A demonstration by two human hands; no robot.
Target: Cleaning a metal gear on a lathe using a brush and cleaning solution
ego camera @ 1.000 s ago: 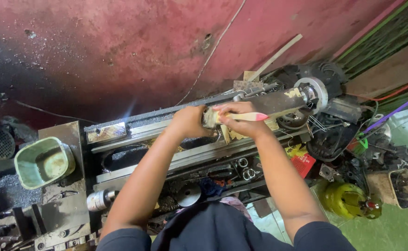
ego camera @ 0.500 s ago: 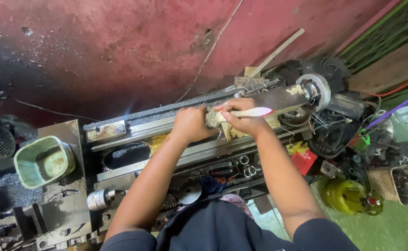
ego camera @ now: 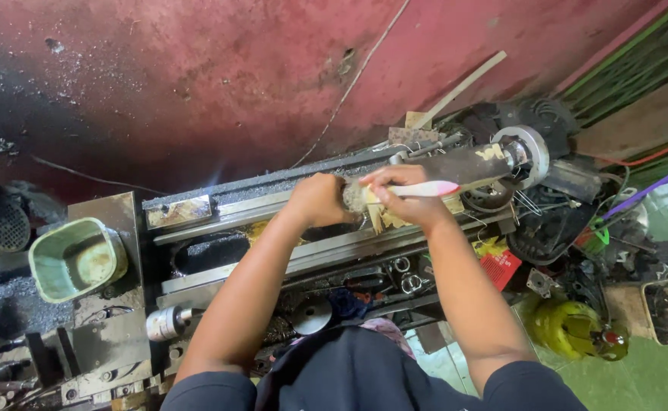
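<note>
Right hand (ego camera: 404,199) grips a light, stiff white-and-pink plastic brush (ego camera: 418,189) by its handle; left hand (ego camera: 320,199) clenches a small, probably heavy, grey metal part (ego camera: 354,196) between both hands.

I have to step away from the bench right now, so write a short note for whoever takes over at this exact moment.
Right hand: closed around a white and pink brush, held level over the lathe bed.
Left hand: fisted around a small pale part right at the brush's bristle end.
Both hands work above the bed, left of the round chuck.
Green tub sits at the far left, untouched.
Done: brush and part are in hand, held together.
Left: whether the part is clean cannot be told; metal chips lie along the back rail.
</note>
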